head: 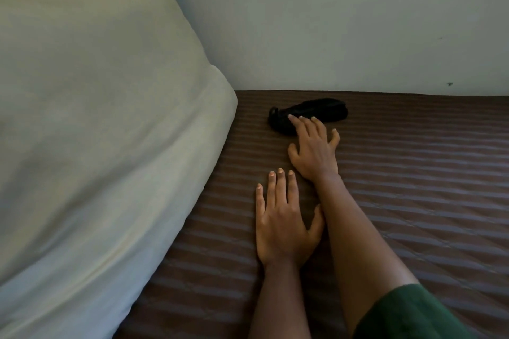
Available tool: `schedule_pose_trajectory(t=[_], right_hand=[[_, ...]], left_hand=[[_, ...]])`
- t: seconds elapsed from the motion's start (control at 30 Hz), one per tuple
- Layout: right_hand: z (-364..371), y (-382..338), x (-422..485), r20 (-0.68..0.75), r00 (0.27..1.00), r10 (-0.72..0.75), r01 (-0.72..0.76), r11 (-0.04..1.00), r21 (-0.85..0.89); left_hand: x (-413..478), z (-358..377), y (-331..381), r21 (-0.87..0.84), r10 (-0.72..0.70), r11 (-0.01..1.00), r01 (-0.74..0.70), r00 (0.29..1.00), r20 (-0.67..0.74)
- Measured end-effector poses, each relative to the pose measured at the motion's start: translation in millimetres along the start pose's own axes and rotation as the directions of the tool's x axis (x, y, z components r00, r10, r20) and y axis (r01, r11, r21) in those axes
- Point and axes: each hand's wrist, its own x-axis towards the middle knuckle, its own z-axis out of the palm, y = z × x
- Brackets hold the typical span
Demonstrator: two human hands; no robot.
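Black pouch (325, 109) far ahead, long axis left-right; touched by straight fingers of right hand (314, 151); left hand (281, 226) spread flat on bed (413, 173), well short.

Black pouch (308, 114); brown striped mattress (413, 173); pale cream pillow (96, 118); green sleeve (413, 314).
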Motion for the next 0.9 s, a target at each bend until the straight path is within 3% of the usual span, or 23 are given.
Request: schedule_pose_trajectory(t=[0.07, 0.23, 0.37, 0.57, 0.77, 0.9], right_hand=[[2.7, -0.3, 2.8, 0.094, 0.996, 0.006, -0.002, 0.999, -0.039], [3.1, -4.5, -5.8, -0.265, 0.961, -0.076, 0.084, 0.996, 0.018], [-5.3, -8.7, -12.9, -0.420, 0.907, 0.018, 0.043, 0.990, 0.136], [-21.0, -19.7, -44.9, -0.439, 0.892, 0.110, 0.030, 0.954, 0.300], [-30.0, -15.1, -86.8, -0.183, 0.959, 0.216, -0.097, 0.860, 0.501], [-33.1, -32.2, -127.9, -0.175, 0.960, 0.217, -0.099, 0.853, 0.512]], left_hand=[[0.3, 0.4, -1.0, -0.003, 0.004, 1.000, -0.003, 1.000, 0.004], [0.1, 0.9, -1.7, 0.003, 0.008, 1.000, -0.008, 1.000, 0.009], [-0.6, 1.7, -0.2, -0.012, 0.008, 1.000, -0.008, 1.000, 0.002], [-0.4, -2.4, 0.2, -0.012, 0.008, 1.000, -0.008, 0.998, 0.056], [0.2, -7.6, 1.0, -0.009, 0.037, 0.999, -0.037, 0.992, 0.125], [0.7, -10.0, 2.8, 0.105, 0.100, 0.988, -0.116, 0.984, 0.148]])
